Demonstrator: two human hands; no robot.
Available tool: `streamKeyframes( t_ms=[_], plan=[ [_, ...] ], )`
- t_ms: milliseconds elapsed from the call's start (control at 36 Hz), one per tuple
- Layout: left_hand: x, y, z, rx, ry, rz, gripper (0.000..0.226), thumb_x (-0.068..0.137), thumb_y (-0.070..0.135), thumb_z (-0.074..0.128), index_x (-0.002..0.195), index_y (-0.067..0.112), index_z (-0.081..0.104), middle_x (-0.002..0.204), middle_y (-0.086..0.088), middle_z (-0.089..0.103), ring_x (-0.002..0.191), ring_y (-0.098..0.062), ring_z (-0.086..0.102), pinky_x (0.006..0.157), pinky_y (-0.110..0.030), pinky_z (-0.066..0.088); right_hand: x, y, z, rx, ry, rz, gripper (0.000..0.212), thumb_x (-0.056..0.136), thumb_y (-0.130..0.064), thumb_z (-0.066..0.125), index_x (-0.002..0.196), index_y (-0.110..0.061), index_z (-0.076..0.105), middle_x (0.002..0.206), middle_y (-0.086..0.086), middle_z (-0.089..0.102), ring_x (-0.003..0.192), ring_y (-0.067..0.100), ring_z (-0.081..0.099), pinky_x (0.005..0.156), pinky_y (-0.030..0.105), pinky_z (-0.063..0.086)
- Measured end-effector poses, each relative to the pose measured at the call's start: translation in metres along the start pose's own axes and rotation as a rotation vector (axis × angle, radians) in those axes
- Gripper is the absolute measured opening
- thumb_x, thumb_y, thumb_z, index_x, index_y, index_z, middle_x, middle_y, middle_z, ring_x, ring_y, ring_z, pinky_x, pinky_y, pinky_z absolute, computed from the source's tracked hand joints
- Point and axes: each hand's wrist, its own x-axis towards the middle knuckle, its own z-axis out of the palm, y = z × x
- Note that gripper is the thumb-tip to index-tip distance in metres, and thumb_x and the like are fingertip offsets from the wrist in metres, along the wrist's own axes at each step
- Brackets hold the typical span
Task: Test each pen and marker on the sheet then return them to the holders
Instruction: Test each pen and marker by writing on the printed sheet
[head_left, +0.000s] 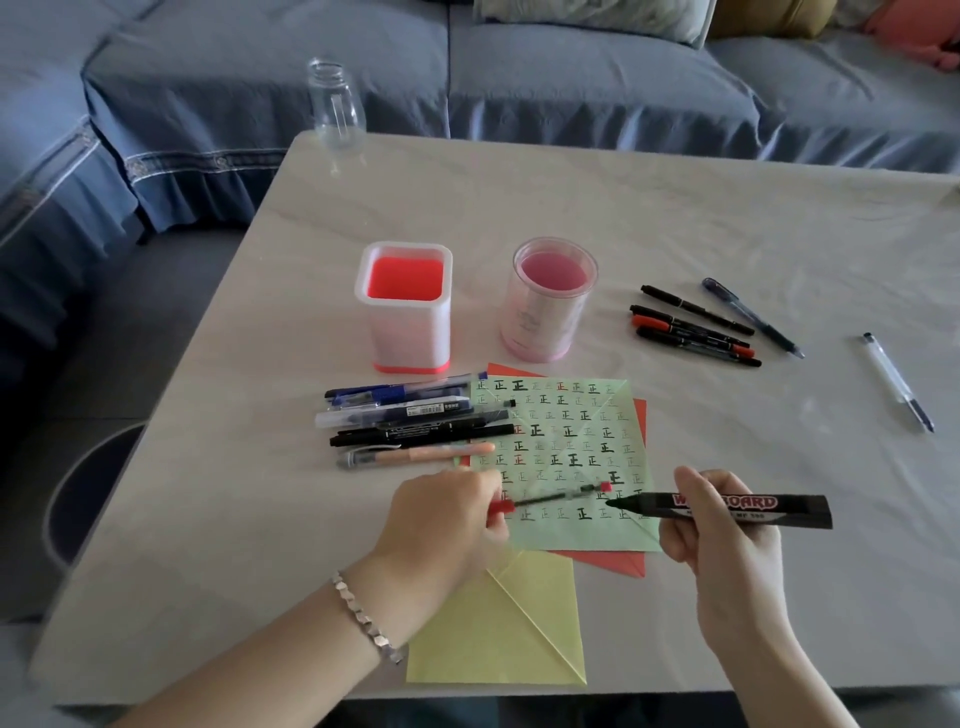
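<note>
Sheet (566, 431) nearly full of marks. Right hand (727, 545) clamped on whiteboard marker (737, 508), tip at sheet's 4 o'clock. Left hand (447, 514) pinches red pen (550, 497). Square holder (408, 332), round holder (545, 322) at 12 o'clock look empty; no returns yet.

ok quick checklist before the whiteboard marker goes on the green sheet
1. whiteboard marker gripped by right hand: ok
2. marker tip uncapped, aimed at green sheet: ok
3. blank space on sheet near tip: ok
4. left hand free to steady sheet: not ok, it pinches a thin red-ended pen
5. square holder and round holder upright, open: ok
6. marker has ink: cannot tell
</note>
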Motion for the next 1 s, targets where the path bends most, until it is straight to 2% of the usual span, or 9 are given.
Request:
streamKeyframes(
  t_ms=[83,139,278,417,500,556,694,806,1000],
  plan=[
    [0.007,-0.015,-0.014,0.017,0.187,0.019,0.003,0.081,0.025,0.063,0.079,0.022,0.061,0.071,0.006,0.062,0.058,-0.013,0.057,0.04,-0.021,0.03,-0.001,-0.001,0.001,-0.005,0.0,-0.003,0.034,0.09,-0.008,0.051,0.059,-0.011,0.037,0.035,-0.01,0.031,0.035,0.009,0.031,0.04,0.015,0.027],
    [0.016,-0.033,-0.024,0.069,0.285,-0.016,0.009,0.075,0.02,0.07,0.072,0.017,0.061,0.063,0.002,0.059,0.052,-0.022,0.056,0.041,-0.021,0.023,-0.002,0.0,0.001,-0.004,-0.004,-0.003,0.034,0.089,-0.008,0.051,0.059,-0.011,0.037,0.035,-0.011,0.031,0.035,0.009,0.031,0.039,0.016,0.027],
    [0.03,-0.076,-0.043,0.204,0.335,-0.047,0.009,0.074,0.015,0.074,0.077,0.012,0.067,0.066,-0.005,0.062,0.056,-0.029,0.059,0.049,-0.024,0.028,-0.004,0.001,0.005,-0.003,-0.018,0.002,0.032,0.089,-0.008,0.051,0.06,-0.012,0.037,0.035,-0.011,0.031,0.035,0.009,0.03,0.042,0.019,0.025],
    [0.014,-0.079,-0.028,0.099,0.394,0.092,0.021,0.085,0.023,0.054,0.101,0.01,0.06,0.072,-0.003,0.063,0.061,-0.026,0.06,0.045,-0.029,0.042,-0.006,0.0,0.011,0.008,-0.032,0.005,0.033,0.089,-0.007,0.051,0.06,-0.011,0.036,0.034,-0.01,0.033,0.034,0.008,0.03,0.04,0.017,0.025],
    [-0.003,-0.074,-0.005,0.058,0.395,0.241,0.024,0.087,0.02,0.036,0.105,0.01,0.049,0.082,-0.002,0.054,0.074,-0.016,0.046,0.063,-0.025,0.041,-0.006,0.0,0.013,0.006,-0.037,0.008,0.033,0.09,-0.007,0.05,0.06,-0.011,0.036,0.033,-0.008,0.035,0.034,0.008,0.031,0.04,0.018,0.025],
    [-0.01,-0.077,0.01,0.126,0.367,0.304,0.017,0.088,0.013,0.044,0.105,0.011,0.046,0.092,-0.003,0.047,0.078,-0.016,0.042,0.071,-0.025,0.041,-0.007,-0.001,0.014,0.003,-0.04,0.008,0.034,0.09,-0.007,0.05,0.059,-0.011,0.036,0.033,-0.009,0.035,0.034,0.008,0.031,0.041,0.018,0.025],
    [-0.021,-0.081,0.024,0.177,0.4,0.215,0.041,0.075,0.01,0.07,0.114,0.01,0.056,0.107,-0.008,0.046,0.09,-0.024,0.053,0.078,-0.036,0.048,-0.008,-0.001,0.011,-0.004,-0.034,0.002,0.034,0.09,-0.007,0.051,0.059,-0.011,0.037,0.033,-0.01,0.034,0.034,0.007,0.032,0.039,0.016,0.027],
    [-0.029,-0.07,0.019,0.125,0.472,0.137,0.036,0.089,0.025,0.044,0.121,0.011,0.054,0.114,-0.011,0.047,0.101,-0.025,0.044,0.091,-0.036,0.03,-0.009,-0.001,0.01,-0.021,-0.02,0.001,0.033,0.09,-0.008,0.051,0.06,-0.011,0.037,0.034,-0.01,0.036,0.034,0.007,0.032,0.04,0.016,0.027],
    [-0.04,-0.037,0.024,0.029,0.183,0.438,0.037,0.091,0.03,0.038,0.127,0.026,0.048,0.133,-0.01,0.049,0.122,-0.021,0.044,0.101,-0.035,0.034,-0.009,0.008,0.018,-0.044,-0.035,-0.062,0.024,0.091,-0.012,0.05,0.068,-0.008,0.05,0.039,-0.006,0.042,0.037,0.01,0.038,0.039,0.017,0.033]
  ],
)
